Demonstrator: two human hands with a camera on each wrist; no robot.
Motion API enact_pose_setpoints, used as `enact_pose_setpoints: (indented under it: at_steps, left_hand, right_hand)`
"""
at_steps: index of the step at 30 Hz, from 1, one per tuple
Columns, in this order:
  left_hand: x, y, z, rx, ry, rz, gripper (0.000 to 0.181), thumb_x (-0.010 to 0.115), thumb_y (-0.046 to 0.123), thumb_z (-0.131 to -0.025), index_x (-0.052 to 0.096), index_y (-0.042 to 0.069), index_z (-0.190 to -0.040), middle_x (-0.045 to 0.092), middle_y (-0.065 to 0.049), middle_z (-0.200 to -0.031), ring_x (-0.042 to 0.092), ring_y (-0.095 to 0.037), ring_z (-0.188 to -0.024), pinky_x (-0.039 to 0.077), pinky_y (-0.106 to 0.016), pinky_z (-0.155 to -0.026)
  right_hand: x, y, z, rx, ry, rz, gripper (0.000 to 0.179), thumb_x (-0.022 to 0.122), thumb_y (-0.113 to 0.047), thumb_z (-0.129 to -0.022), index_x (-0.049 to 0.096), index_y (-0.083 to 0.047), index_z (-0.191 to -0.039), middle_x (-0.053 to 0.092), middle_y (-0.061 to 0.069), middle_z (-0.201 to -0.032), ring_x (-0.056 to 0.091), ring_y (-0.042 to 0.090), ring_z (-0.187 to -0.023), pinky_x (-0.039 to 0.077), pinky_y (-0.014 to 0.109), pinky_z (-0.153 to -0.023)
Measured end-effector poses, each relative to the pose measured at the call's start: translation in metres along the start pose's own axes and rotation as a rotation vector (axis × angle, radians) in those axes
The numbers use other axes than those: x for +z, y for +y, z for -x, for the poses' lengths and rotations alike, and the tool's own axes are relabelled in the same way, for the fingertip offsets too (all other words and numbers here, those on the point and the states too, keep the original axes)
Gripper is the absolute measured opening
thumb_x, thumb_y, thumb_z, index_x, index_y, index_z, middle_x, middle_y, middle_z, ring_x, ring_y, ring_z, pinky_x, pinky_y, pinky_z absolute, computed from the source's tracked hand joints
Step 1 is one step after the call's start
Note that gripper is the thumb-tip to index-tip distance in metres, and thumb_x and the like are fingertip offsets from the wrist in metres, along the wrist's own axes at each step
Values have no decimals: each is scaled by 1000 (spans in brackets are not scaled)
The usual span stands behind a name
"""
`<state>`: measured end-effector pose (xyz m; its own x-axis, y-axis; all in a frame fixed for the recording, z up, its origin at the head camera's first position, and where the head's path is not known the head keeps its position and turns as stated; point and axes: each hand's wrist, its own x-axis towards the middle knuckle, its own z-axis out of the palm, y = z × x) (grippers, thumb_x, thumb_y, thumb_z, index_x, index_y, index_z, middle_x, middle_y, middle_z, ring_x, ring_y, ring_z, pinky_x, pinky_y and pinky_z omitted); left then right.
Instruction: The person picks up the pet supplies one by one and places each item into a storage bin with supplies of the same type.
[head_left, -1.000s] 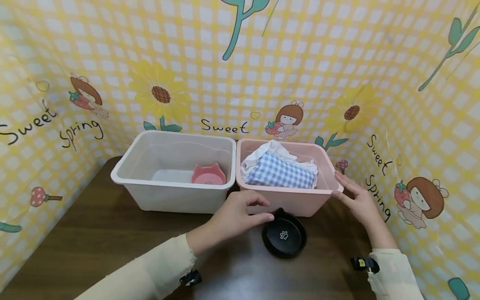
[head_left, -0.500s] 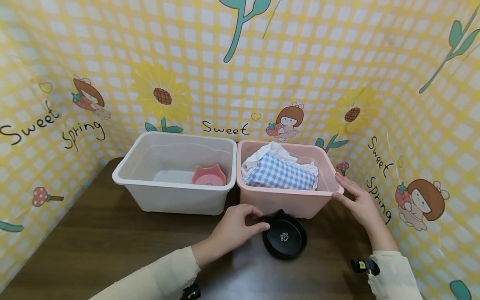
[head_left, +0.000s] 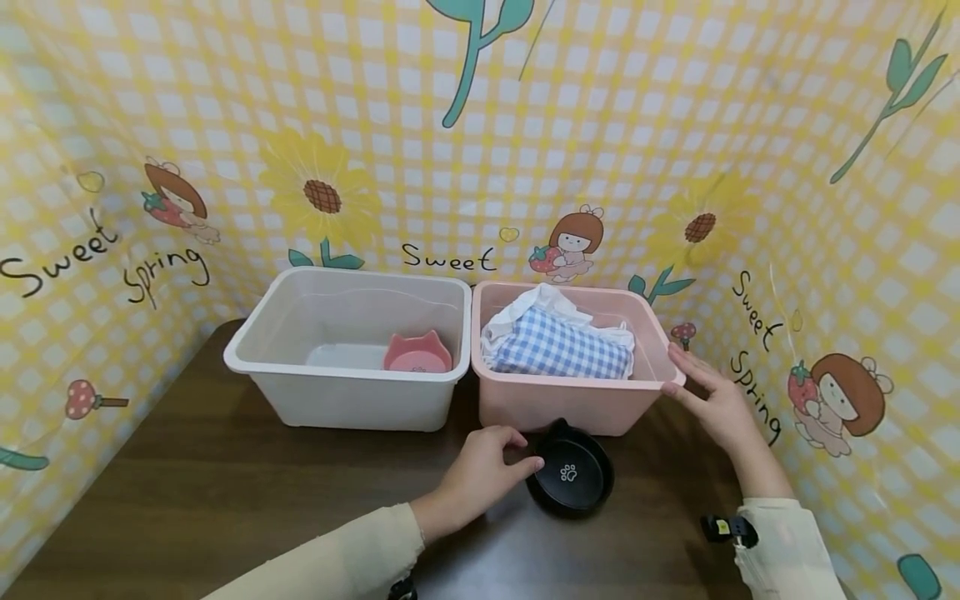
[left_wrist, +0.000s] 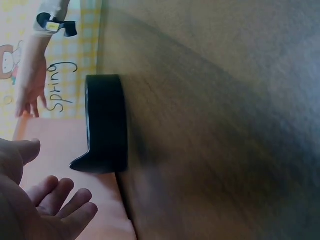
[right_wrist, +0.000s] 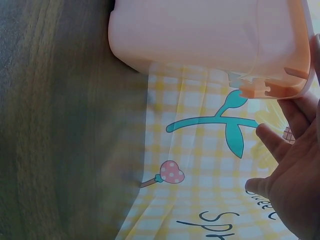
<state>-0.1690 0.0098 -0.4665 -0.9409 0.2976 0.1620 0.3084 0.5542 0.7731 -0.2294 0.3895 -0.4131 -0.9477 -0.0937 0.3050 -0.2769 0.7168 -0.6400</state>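
A black cat-eared bowl (head_left: 572,473) with a white paw print rests on the table in front of the pink bin (head_left: 570,383). My left hand (head_left: 480,471) is at the bowl's left side, thumb and fingers spread apart. In the left wrist view a gap shows between its fingers (left_wrist: 75,207) and the bowl (left_wrist: 106,125). My right hand (head_left: 712,404) rests with extended fingers at the right end of the pink bin's rim. Inside that bin lies a blue-and-white checked cloth item (head_left: 558,343) with white ruffled edging.
Left of the pink bin, side by side with it, stands a white bin (head_left: 352,400). A pink cat-eared bowl (head_left: 417,352) sits in its right part. Yellow checked sheeting (head_left: 420,150) covers the walls behind and beside the brown table (head_left: 187,500).
My left hand has come down and nearer to me, from over the bowl's far edge to low at its left side. The right hand stays at the pink bin's rim.
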Motion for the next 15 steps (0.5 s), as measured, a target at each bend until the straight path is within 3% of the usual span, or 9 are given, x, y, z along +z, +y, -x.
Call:
enact_pose_setpoints:
  at_steps: [3,11,15]
  left_hand:
    - [7,-1,-1,-17,8,-11,34,80,42,-88,75,12,-104,73,1,-101,66,-13,-95,55,-31,-83]
    - [19,-5,-4,-60,7,-7,35,84,37,-85,73,9,-103,71,-3,-100,62,-13,-86,52,-29,-74]
    - [23,-7,-8,-52,30,-13,28,86,33,-83,75,10,-94,72,1,-89,63,-9,-79,52,-26,-69]
  right_hand:
    - [0,0,1,-2,0,-11,60,74,-31,-96,51,-27,-151,45,2,-158,34,37,-150,26,66,-117]
    - [1,-1,2,-2,-1,-19,60,74,-31,-96,51,-26,-151,45,1,-158,33,31,-151,25,66,-117]
    - [1,-1,1,-10,4,-25,59,73,-30,-96,51,-26,-151,45,1,-158,33,27,-152,24,65,-118]
